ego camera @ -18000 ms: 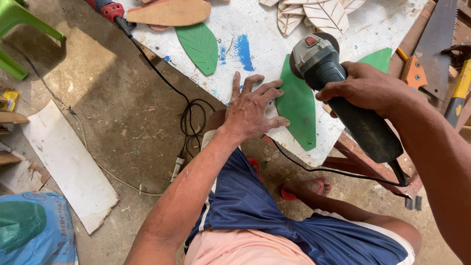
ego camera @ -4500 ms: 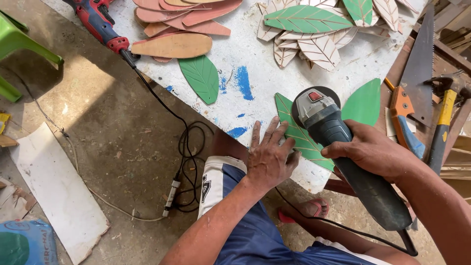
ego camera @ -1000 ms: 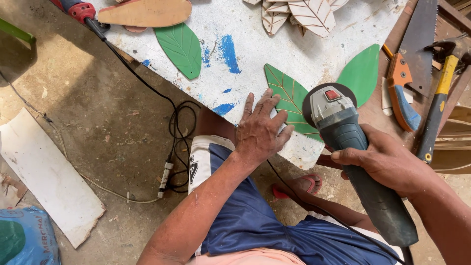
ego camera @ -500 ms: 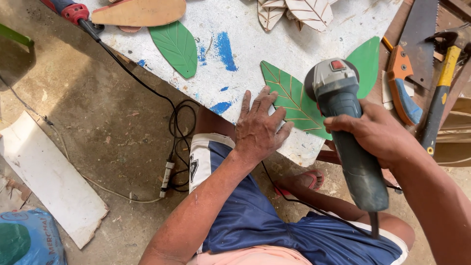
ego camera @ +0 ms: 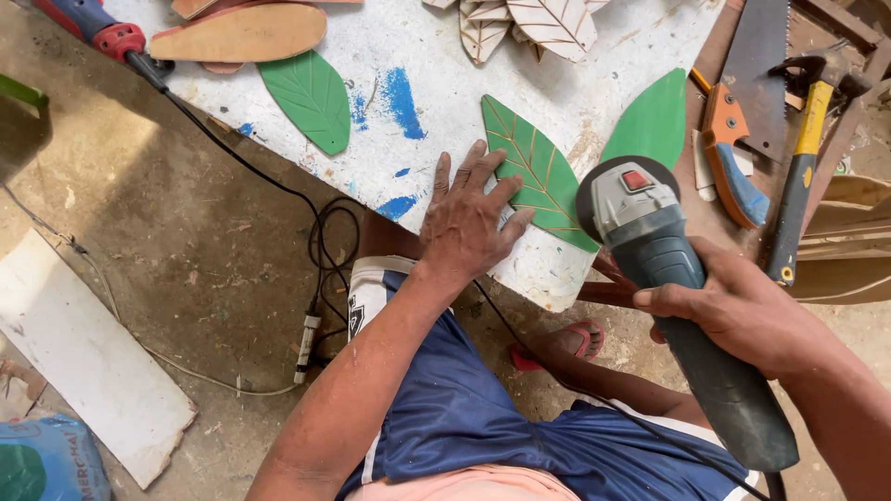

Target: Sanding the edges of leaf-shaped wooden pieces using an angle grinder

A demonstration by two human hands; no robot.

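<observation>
Left hand [ego camera: 469,218] flat, open on thin, stiff green leaf cutout [ego camera: 538,181]; right hand [ego camera: 742,311] grips heavy angle grinder [ego camera: 677,288] mid-body

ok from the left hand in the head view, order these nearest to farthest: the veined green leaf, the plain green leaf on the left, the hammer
1. veined green leaf: under the fingers of the left hand, touching.
2. plain green leaf: up and to the left on the white board, apart from the hand.
3. hammer: far right, past the grinder and the saw.
</observation>
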